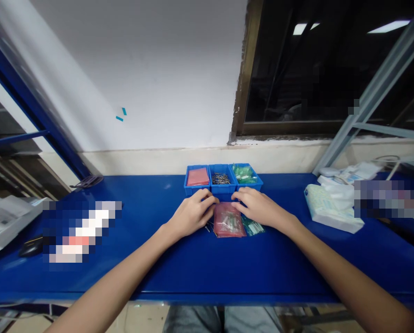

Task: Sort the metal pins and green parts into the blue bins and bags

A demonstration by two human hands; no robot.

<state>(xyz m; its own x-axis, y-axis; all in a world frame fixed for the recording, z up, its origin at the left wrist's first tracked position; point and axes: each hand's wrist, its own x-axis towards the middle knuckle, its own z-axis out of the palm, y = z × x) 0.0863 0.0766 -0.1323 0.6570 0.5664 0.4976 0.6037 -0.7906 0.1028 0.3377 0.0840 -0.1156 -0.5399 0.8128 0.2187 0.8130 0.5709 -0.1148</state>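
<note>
"Where is the pink bag (pixel 229 224)?"

"Flat on the table (pixel 193 266), between the left hand (pixel 193 213) and the right hand (pixel 257 204); something pale and shiny shows through its film."

"Are the fingers grasping it?"

"The left ones bend at its far left corner, the right ones reach its far right corner; I cannot tell whether either set pinches the film or merely rests there."

"How would you handle that far edge well?"

"I'd take one corner in each hand, thumb against forefinger, and draw the edge level; a light, even pull should suit thin film better than a tug, which could crease it or shift what is inside; I cannot make out which edge opens, so I'd feel for that first."

"What could get in the way?"

"The green bag (pixel 254 227) just right of it, and a few thin metal bits (pixel 209 226) on the left; I'd lift rather than slide, since dragging could snag the bits or carry the green bag along."

"And beyond the hands?"

"The left bin (pixel 197 190) with pink bags, the middle bin (pixel 223 188) with loose metal parts (pixel 220 178), the right bin (pixel 259 183) with green bags; low wrists should spare them a knock."
</note>
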